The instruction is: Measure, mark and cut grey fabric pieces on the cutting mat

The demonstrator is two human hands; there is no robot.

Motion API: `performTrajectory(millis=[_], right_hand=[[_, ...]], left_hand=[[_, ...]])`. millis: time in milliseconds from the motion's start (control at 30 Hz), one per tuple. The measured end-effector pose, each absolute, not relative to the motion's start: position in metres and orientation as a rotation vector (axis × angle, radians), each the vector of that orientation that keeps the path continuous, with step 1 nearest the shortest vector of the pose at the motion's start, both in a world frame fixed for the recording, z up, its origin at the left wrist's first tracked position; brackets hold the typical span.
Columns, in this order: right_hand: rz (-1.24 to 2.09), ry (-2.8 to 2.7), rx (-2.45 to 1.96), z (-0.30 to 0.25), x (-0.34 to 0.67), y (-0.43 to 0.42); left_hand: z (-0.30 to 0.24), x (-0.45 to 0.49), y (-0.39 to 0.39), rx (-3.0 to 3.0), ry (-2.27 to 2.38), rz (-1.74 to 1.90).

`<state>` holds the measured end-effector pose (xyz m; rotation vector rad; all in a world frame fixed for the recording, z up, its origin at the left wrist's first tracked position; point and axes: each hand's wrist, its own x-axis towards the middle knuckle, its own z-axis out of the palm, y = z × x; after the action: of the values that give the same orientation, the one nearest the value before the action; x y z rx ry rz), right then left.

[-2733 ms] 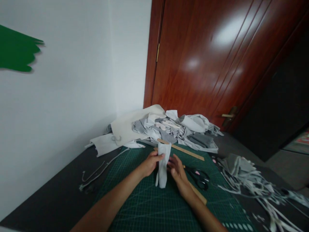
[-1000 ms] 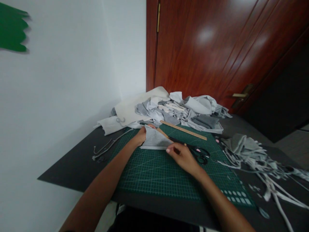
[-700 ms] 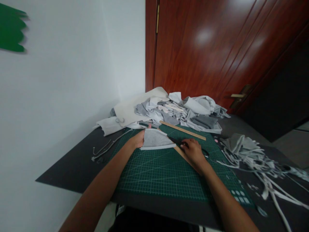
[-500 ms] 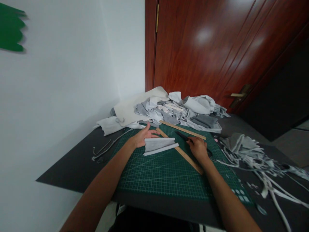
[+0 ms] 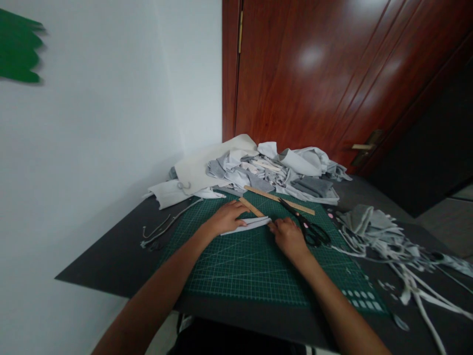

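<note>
Fabric strip (image 5: 254,224), grey, one: folded narrow on green mat (image 5: 244,276). Left hand (image 5: 229,218): fingers loosely extended over its left part, thumb touching it. Right hand (image 5: 289,236): fingers curled at its right end; grip unclear.

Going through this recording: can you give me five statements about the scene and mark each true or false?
1. The left hand and the right hand are both at a folded light grey fabric strip. True.
2. Just one ruler shows. False: there are two, a far wooden ruler and a near wooden ruler.
3. Black-handled scissors lie outside either hand's grip. True.
4. The cutting mat is red. False: the gridded cutting mat is green.
5. All the loose fabric lies left of the mat. False: a grey and white fabric pile lies beyond it.
</note>
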<state>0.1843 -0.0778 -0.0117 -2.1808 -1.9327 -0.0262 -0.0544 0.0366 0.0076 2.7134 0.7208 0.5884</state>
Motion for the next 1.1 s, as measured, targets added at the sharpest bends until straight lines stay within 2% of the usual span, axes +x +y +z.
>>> performTrajectory(millis=[133, 267, 367, 600, 800, 1100], right_hand=[[0.103, -1.852, -2.136, -0.018, 0.194, -0.072], [0.251, -1.768, -2.075, -0.025, 0.205, -0.064], [0.308, -1.709, -2.065, -0.026, 0.208, -0.062], [0.155, -1.627, -2.065, -0.012, 0.216, -0.067], [0.061, -1.792, -1.617, -0.007, 0.215, -0.065], [0.168, -1.992, -1.592, -0.006, 0.197, -0.071]], left_hand=[[0.018, -0.05, 0.023, 3.108, 0.769, 0.484], [0.017, -0.044, 0.018, 3.187, 0.836, 0.281], [0.017, -0.045, 0.019, 3.138, 0.92, 0.236], [0.022, -0.052, 0.02, 2.982, 0.987, 0.244], [0.009, -0.047, 0.023, 2.732, 0.695, 0.249], [0.002, -0.039, 0.028, 2.394, 0.511, 0.346]])
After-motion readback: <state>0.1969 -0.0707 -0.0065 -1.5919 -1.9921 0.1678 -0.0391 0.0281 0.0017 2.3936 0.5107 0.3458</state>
